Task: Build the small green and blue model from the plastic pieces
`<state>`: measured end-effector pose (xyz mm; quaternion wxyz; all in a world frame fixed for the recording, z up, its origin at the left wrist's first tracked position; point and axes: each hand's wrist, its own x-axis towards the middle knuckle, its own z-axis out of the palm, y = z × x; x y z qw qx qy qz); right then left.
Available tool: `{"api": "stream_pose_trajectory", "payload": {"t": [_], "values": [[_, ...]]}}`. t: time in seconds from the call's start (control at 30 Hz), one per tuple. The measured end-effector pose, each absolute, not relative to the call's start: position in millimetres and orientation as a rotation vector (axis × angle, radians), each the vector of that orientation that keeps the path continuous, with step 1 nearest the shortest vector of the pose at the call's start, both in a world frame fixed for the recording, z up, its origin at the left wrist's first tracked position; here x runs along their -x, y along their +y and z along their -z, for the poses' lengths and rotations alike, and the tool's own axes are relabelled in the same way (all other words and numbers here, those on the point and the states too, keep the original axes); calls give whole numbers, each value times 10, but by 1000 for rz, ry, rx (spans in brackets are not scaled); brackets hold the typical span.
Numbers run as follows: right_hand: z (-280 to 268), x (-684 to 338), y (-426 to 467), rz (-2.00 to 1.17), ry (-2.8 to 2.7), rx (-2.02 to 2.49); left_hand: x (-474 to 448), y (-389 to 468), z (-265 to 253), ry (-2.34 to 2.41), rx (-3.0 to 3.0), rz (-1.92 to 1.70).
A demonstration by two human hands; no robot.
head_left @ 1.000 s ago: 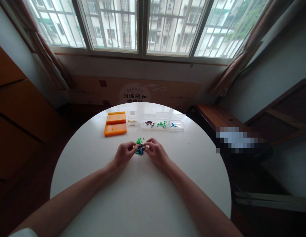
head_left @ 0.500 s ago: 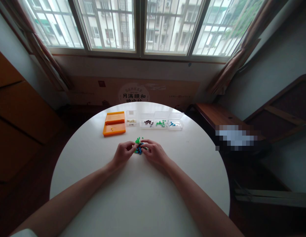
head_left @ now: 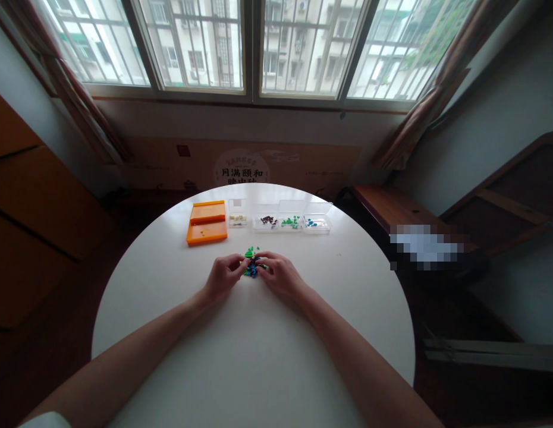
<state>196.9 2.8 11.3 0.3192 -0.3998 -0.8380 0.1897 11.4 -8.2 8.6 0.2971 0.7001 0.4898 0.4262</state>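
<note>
A small pile of mixed plastic pieces (head_left: 251, 271), mostly blue with some green and dark ones, lies on the white table between my hands. My left hand (head_left: 223, 274) is at its left side, thumb and fingers bent together at the pile's edge. From the other side my right hand (head_left: 279, 272) reaches in, its fingers curled and their tips among the pieces. Anything pinched in either hand is too small to make out. Just beyond the fingertips sit some bright green pieces (head_left: 249, 253).
An orange two-part tray (head_left: 207, 241) with a few small yellowish bits stands at the back left. Beside it are clear lidded boxes holding cream pieces (head_left: 237, 218), dark brown pieces (head_left: 268, 220), green pieces (head_left: 290, 222) and blue pieces (head_left: 311, 223). The round table's edge (head_left: 395, 285) curves around.
My right fingertips have shifted very slightly at the pile. Otherwise both hands keep their places, and the boxes and tray are as before.
</note>
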Motion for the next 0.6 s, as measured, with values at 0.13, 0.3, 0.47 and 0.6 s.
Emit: {"api": "stream_pose_trajectory", "payload": {"t": [0.13,0.3,0.47,0.6], "values": [[-81,-1973,40,-529,-2151,1032,-113,-84,-87,1309,-1858,-1126],[-33,-1988,82,-553,-2046,1023,-115,-91,-92,1298,-1849,-1127],[-12,-2023,110,-527,-1983,994,-122,-97,-106,1295,-1854,-1131],[-80,-2036,77,-411,-2144,912,-122,-99,-112,1286,-1858,-1132]]}}
